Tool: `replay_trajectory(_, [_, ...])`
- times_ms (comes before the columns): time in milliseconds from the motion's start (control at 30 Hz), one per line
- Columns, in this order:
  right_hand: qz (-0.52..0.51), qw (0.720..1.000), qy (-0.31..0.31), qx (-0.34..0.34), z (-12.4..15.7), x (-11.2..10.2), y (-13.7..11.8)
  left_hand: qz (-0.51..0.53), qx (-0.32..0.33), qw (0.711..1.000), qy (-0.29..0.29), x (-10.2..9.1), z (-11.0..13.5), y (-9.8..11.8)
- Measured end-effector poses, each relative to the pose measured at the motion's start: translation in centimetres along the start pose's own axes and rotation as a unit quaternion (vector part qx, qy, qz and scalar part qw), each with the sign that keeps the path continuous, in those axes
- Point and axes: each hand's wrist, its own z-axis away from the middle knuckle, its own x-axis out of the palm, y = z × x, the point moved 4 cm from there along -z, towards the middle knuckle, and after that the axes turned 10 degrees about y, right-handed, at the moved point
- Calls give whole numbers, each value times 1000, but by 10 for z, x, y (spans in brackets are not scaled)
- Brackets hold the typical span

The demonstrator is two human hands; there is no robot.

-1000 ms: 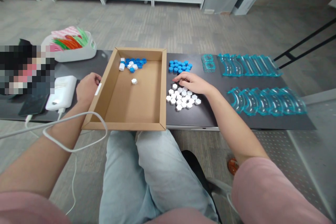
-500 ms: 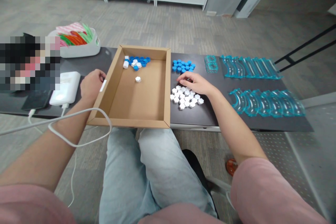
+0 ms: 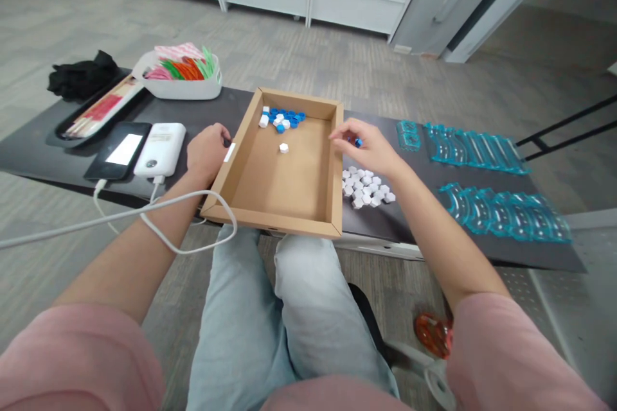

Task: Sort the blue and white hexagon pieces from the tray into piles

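My left hand (image 3: 208,149) is closed beside the left wall of a shallow cardboard box (image 3: 336,160); something small and dark shows at its fingertips. My right hand (image 3: 361,141) hovers by the box's right wall, its fingers curled together. What it holds, if anything, is hidden. A blue piece (image 3: 357,142) peeks out below its fingers, and the hand covers most of the blue pile there. Nearer me lies a pile of white hexagonal pieces (image 3: 366,187). Inside the box, several blue pieces (image 3: 295,122) and white ones cluster at the back, with one white hexagonal piece (image 3: 284,148) apart.
Clear teal-edged plastic parts (image 3: 506,212) lie in two rows on the right of the dark table (image 3: 405,218). On the left are a white basket (image 3: 193,88), a phone (image 3: 120,149), a power bank (image 3: 160,149) and a black tray (image 3: 87,138). A white cable (image 3: 187,250) loops over my left forearm.
My right hand has moved from beside the white pile, forward to the box's right wall, and now covers the blue pile. My left hand stays at the left wall. The view has shifted left.
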Motion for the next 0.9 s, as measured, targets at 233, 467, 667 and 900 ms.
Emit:
replay_trajectory(233, [168, 950, -251, -80, -87, 124, -34, 0, 6, 1000, 0, 4, -3, -4])
replay_trajectory(467, [61, 993, -96, -26, -56, 31, -21, 0, 18, 1000, -8, 3, -2, -3])
replay_trajectory(667, [52, 991, 15, 124, 58, -85, 27, -22, 26, 999, -32, 2, -1, -1])
replay_trajectory(900, [-6, 966, -39, 255, 116, -85, 54, -45, 27, 998, -36, 2, -1, -1])
